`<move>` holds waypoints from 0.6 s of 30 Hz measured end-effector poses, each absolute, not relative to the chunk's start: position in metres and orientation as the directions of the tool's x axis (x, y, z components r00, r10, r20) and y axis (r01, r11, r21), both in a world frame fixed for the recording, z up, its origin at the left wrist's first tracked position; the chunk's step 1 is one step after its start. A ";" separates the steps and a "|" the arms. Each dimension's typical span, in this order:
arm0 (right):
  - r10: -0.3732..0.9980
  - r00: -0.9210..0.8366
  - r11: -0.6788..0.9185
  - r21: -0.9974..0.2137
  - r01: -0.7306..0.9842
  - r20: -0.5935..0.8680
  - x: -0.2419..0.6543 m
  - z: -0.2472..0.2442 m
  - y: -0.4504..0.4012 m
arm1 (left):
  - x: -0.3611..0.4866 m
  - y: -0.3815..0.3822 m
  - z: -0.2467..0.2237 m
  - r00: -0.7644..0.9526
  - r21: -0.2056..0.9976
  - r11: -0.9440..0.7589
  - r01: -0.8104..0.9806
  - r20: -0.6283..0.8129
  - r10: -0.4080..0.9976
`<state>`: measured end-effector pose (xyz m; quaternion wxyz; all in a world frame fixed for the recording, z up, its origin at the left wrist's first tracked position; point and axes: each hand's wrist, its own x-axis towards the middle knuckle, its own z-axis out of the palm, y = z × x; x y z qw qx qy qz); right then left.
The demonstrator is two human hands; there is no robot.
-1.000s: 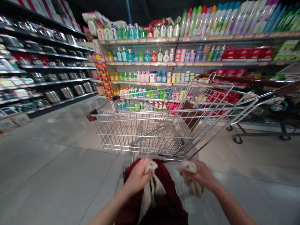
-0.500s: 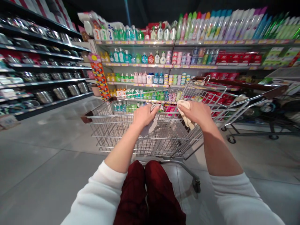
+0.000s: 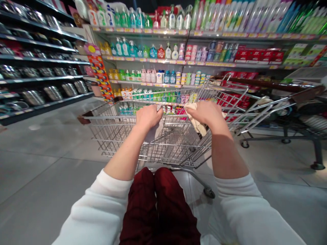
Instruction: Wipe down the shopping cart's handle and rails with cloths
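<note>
Left fingers point(image 3: 150, 111) clenched on a grey cloth point(image 3: 154, 133) and right fingers point(image 3: 198, 109) on a cream cloth point(image 3: 196, 119) press the top rail point(image 3: 112, 116) of a wire shopping cart point(image 3: 163, 146) above a grey tile floor point(image 3: 46, 177), with bottle shelves point(image 3: 143, 57) upper centre and cookware shelves point(image 3: 38, 61) upper left, all sitting higher in frame than a moment earlier.

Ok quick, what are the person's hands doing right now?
Left hand: closed, holding a grey cloth on the shopping cart's top rail.
Right hand: closed, holding a beige cloth on the same rail.
</note>
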<state>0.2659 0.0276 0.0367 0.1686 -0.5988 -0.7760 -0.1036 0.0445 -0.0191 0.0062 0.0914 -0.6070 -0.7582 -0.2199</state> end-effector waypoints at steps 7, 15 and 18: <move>0.874 -0.244 0.288 -0.045 0.956 0.419 0.248 0.036 0.032 | 0.056 -0.016 0.006 -0.212 0.184 0.141 0.973 0.467 0.859; 0.813 -0.284 0.371 -0.075 0.926 0.508 0.244 0.025 0.017 | 0.043 -0.008 0.006 -0.270 0.229 0.188 0.955 0.415 0.868; 0.737 -0.285 0.416 -0.078 0.906 0.613 0.242 0.009 0.009 | 0.041 -0.009 0.002 -0.297 0.249 0.201 0.947 0.446 0.844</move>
